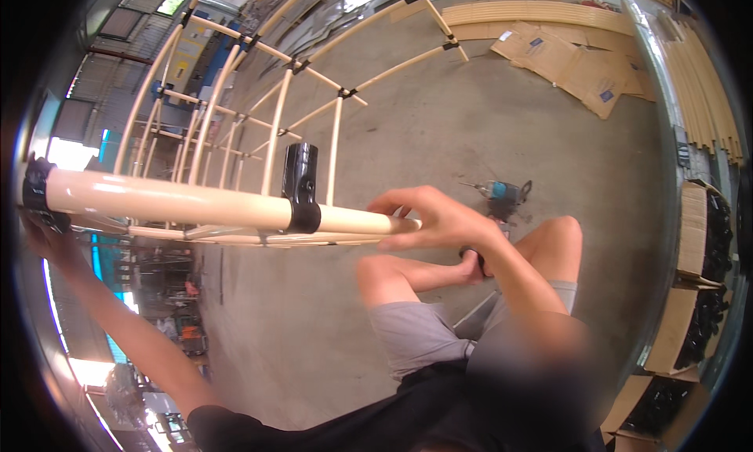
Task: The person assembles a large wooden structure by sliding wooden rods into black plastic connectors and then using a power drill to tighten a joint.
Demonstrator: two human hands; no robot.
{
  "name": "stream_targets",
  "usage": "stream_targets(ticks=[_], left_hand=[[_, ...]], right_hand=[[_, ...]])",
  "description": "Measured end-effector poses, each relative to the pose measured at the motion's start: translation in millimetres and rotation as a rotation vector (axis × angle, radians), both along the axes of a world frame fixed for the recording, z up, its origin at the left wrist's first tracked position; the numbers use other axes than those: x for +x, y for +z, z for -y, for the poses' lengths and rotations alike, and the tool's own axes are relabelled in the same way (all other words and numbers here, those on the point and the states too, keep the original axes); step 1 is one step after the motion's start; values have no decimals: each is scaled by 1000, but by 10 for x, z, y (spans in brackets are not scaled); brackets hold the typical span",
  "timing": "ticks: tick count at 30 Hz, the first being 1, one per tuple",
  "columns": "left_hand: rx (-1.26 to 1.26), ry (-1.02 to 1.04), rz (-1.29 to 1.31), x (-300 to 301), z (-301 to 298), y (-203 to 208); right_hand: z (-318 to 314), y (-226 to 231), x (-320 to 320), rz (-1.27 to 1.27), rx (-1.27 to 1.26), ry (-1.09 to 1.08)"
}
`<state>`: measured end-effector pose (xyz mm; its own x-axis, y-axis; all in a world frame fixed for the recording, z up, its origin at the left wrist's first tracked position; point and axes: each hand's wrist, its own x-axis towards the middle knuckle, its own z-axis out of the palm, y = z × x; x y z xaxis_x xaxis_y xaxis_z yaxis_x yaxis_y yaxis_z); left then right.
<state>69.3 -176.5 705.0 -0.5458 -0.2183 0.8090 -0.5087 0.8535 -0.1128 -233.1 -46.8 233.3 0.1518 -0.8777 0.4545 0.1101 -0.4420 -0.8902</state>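
A cream-coloured pipe (pixel 196 203) runs across the view close in front of me. My right hand (pixel 439 213) has its thumb and fingers around the pipe's right end. At the far left, my left hand (pixel 45 236) is on a black pipe joint (pixel 43 193) at the pipe's other end; that hand is dark and its fingers are mostly hidden. Another black joint (pixel 303 189) is clamped on the pipe nearer my right hand, its open socket pointing up. Beyond stands a frame of thin cream pipes (pixel 274 127) linked by black joints.
A teal and black power drill (pixel 502 191) lies on the concrete floor (pixel 439 130) ahead of my legs. Flattened cardboard (pixel 561 68) lies at the back right. Along the right side are open cardboard boxes (pixel 678 326) of black parts and a stack of long cream pipes (pixel 698 91).
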Motion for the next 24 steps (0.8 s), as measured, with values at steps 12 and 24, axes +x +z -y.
stream_targets(ticks=[12, 24], left_hand=[[-31, 227, 280, -287, -647, -129], [-287, 431, 306, -99, -454, -370]], right_hand=[[320, 424, 226, 96, 242, 561], [554, -7, -376, 133, -99, 440]])
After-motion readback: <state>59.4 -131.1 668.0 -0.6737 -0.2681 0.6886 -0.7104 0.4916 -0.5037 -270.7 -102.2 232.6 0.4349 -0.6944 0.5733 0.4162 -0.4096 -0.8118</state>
